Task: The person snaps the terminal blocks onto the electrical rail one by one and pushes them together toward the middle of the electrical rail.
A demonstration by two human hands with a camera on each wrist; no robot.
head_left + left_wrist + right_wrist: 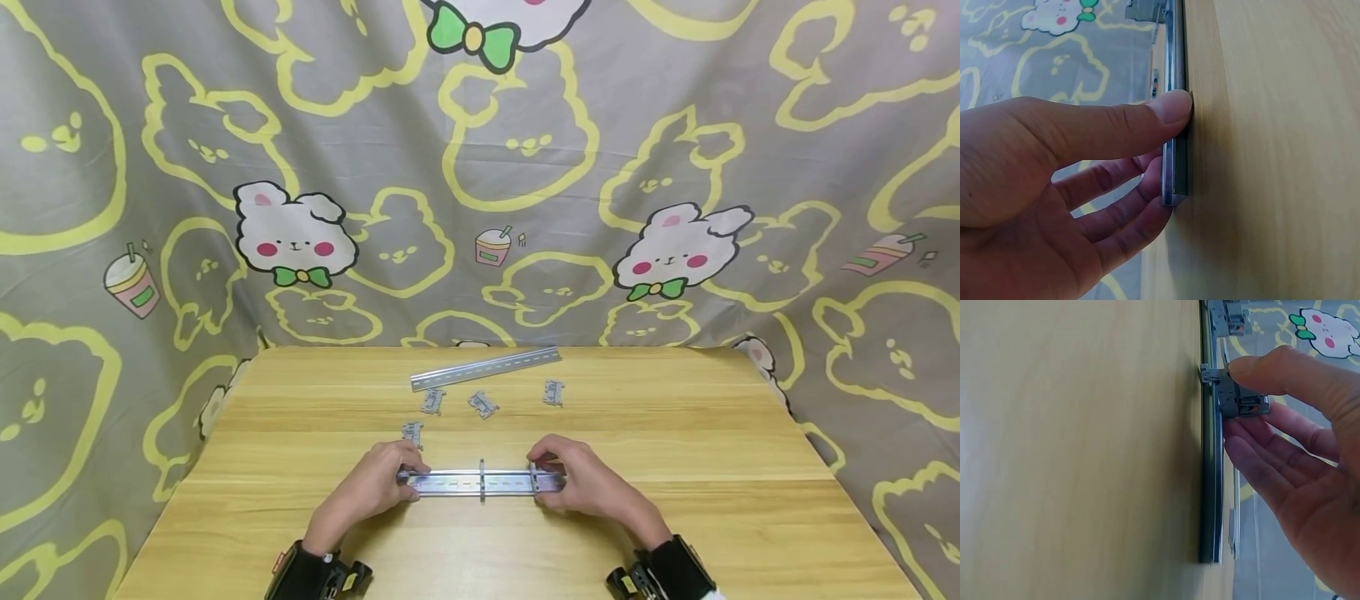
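A left hand (378,482) clamps thumb and fingers on the left end of a metal rail (450,483), on or barely above the table (675,408), hard to tell. The right hand (585,482) pinches a grey block (1230,394) near the rail's other end; another block (482,481) stands mid-rail.

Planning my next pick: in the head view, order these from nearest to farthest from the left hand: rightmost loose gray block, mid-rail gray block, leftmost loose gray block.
1. Leftmost loose gray block: just beyond the left hand.
2. Mid-rail gray block: to that hand's right, on the rail.
3. Rightmost loose gray block: farther right and farther back.
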